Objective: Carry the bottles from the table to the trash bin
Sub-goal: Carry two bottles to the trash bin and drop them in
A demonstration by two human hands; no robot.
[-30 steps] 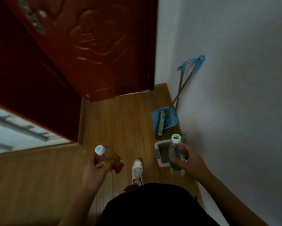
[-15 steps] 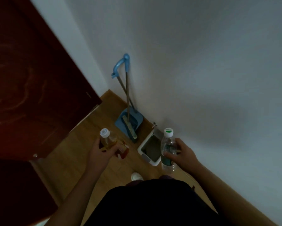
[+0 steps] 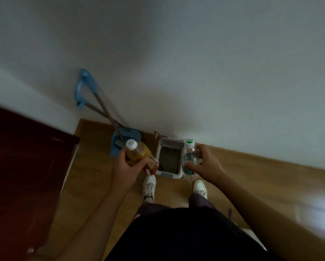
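My left hand grips an amber drink bottle with a white cap and a red-orange label, held tilted just left of the bin. A clear water bottle with a white cap and green label is upright in my right hand, over the bin's right edge. The small white trash bin stands open on the wooden floor against the wall, directly in front of my two white shoes. Its inside looks dark.
A blue dustpan and a broom with a blue handle lean on the wall left of the bin. A dark red door fills the left side. The white wall runs close ahead.
I have turned right to face the wall and stepped up to the bin. The bin now lies between my two hands, both still holding their bottles.
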